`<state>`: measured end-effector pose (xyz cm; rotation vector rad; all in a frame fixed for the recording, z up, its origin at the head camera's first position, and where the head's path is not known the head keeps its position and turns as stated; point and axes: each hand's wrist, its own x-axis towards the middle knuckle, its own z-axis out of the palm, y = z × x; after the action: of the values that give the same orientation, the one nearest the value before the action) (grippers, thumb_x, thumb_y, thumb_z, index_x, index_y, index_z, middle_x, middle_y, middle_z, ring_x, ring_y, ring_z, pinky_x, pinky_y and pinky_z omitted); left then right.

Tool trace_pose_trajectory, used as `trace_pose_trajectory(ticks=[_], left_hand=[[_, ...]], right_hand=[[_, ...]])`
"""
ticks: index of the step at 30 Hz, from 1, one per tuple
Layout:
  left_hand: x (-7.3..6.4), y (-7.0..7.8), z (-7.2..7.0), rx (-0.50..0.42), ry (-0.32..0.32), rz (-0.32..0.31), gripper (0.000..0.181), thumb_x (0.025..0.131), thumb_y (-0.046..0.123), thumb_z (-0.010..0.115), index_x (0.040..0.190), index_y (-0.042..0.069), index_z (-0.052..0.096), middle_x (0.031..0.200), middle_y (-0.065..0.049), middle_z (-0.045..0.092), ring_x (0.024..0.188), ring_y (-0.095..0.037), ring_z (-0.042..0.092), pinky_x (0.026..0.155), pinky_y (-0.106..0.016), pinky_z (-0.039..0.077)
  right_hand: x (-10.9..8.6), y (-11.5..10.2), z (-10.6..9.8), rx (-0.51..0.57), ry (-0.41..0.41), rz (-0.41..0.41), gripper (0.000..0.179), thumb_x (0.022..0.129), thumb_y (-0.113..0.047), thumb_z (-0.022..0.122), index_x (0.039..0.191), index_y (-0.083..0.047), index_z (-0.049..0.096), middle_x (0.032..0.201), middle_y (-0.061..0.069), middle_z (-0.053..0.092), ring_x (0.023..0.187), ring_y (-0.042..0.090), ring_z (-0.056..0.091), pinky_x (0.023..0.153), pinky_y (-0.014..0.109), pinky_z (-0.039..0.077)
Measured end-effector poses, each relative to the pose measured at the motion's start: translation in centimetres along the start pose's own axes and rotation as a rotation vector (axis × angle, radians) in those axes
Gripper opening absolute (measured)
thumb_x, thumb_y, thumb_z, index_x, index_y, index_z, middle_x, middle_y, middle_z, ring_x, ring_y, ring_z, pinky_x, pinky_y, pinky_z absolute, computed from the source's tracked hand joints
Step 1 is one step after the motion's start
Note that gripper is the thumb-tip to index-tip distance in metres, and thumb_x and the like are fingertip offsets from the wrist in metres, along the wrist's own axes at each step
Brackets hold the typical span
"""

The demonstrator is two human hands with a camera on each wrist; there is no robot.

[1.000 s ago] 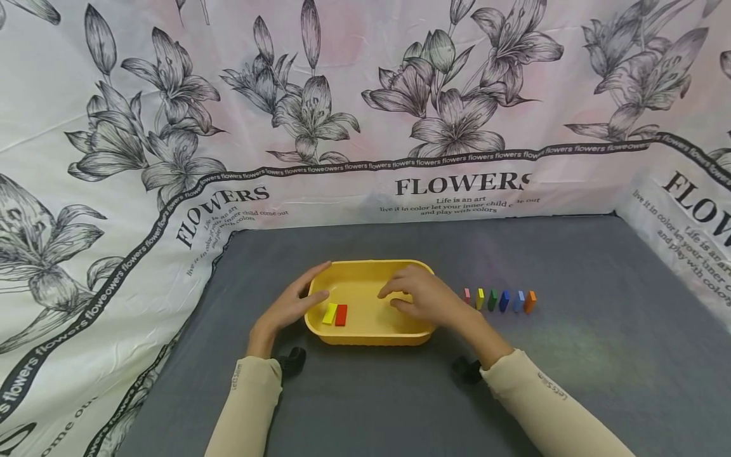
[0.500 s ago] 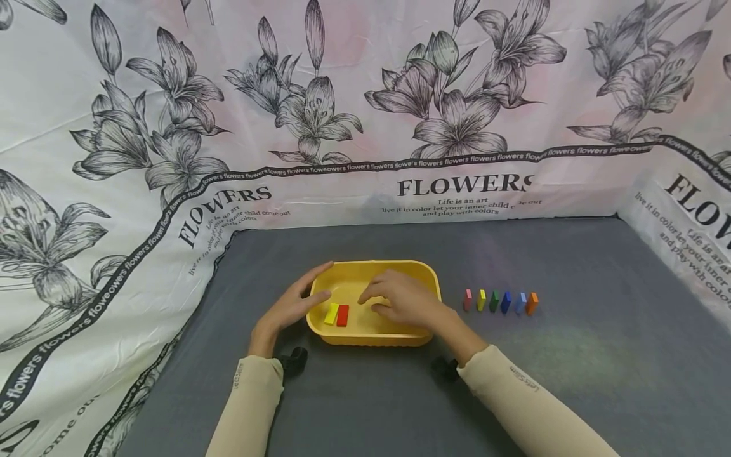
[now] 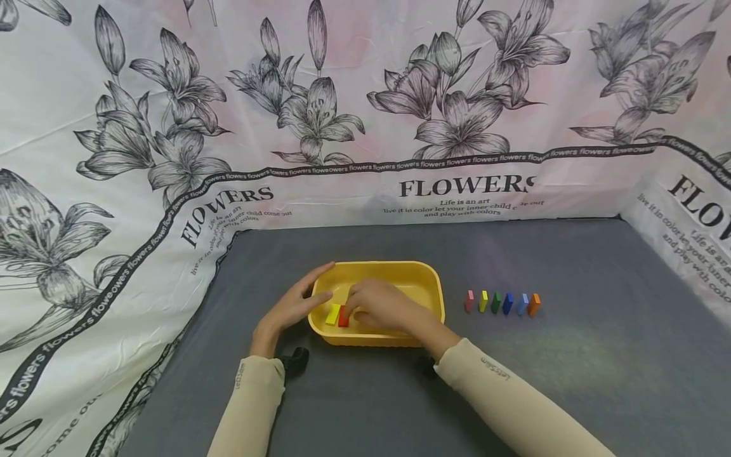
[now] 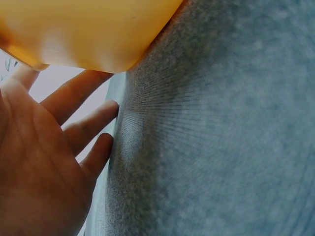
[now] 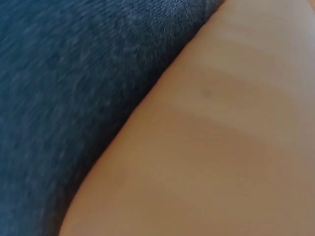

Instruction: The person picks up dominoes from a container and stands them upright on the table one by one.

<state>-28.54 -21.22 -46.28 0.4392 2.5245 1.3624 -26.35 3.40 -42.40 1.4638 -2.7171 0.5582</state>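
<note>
A yellow plastic tray (image 3: 400, 341) stands on the table. A yellow block (image 3: 332, 314) and a red block (image 3: 343, 317) lie inside it at the left end. My right hand (image 3: 379, 306) reaches down into the tray, its fingertips over the right side of the red block; no clear pinch shows. At the tray's left rim rests my left hand (image 3: 288, 311), thumb over the rim. In the left wrist view its fingers (image 4: 91, 123) are spread, the upper ones against the tray wall (image 4: 88, 34). The right wrist view shows mostly blurred skin.
To the right of the tray, several thin blocks stand upright in a row: pink (image 3: 469, 301), yellow (image 3: 483, 301), green (image 3: 496, 303), dark blue (image 3: 507, 303), light blue (image 3: 522, 304) and orange (image 3: 533, 304). A flower-printed cloth (image 3: 320, 209) hangs behind the grey table (image 3: 354, 406).
My right hand has moved left and slightly down inside the tray, from its right part to the red block. The left hand stays at the rim, and both blocks have kept their places.
</note>
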Motion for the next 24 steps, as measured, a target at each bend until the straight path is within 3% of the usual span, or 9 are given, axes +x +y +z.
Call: trace_pose_trajectory(ticks=[6, 15, 24], left_hand=[[0.0, 0.0, 0.0, 0.003, -0.002, 0.015, 0.061, 0.1, 0.041, 0.062, 0.154, 0.049, 0.035, 0.167, 0.008, 0.03, 0.153, -0.03, 0.031, 0.122, -0.063, 0.027], [-0.1, 0.2, 0.0, 0.008, -0.004, 0.035, 0.064, 0.099, 0.044, 0.062, 0.156, 0.044, 0.035, 0.168, 0.004, 0.03, 0.153, -0.032, 0.032, 0.121, -0.063, 0.029], [-0.1, 0.2, 0.0, -0.005, -0.003, 0.042, 0.062, 0.099, 0.043, 0.062, 0.156, 0.044, 0.036, 0.167, 0.005, 0.031, 0.153, -0.031, 0.033, 0.122, -0.063, 0.028]], right_hand=[[1.1, -0.2, 0.7, -0.043, -0.042, 0.006, 0.025, 0.09, -0.004, 0.073, 0.103, -0.023, 0.082, 0.102, -0.009, 0.076, 0.1, 0.014, 0.065, 0.1, 0.032, 0.052], [2.0, -0.3, 1.5, -0.109, -0.066, -0.008, 0.022, 0.09, -0.007, 0.074, 0.1, -0.025, 0.082, 0.094, -0.01, 0.074, 0.084, 0.013, 0.056, 0.081, 0.024, 0.047], [2.4, -0.7, 1.4, -0.191, -0.114, 0.019, 0.011, 0.092, -0.017, 0.076, 0.1, -0.024, 0.079, 0.084, -0.009, 0.068, 0.08, 0.013, 0.05, 0.078, 0.024, 0.044]])
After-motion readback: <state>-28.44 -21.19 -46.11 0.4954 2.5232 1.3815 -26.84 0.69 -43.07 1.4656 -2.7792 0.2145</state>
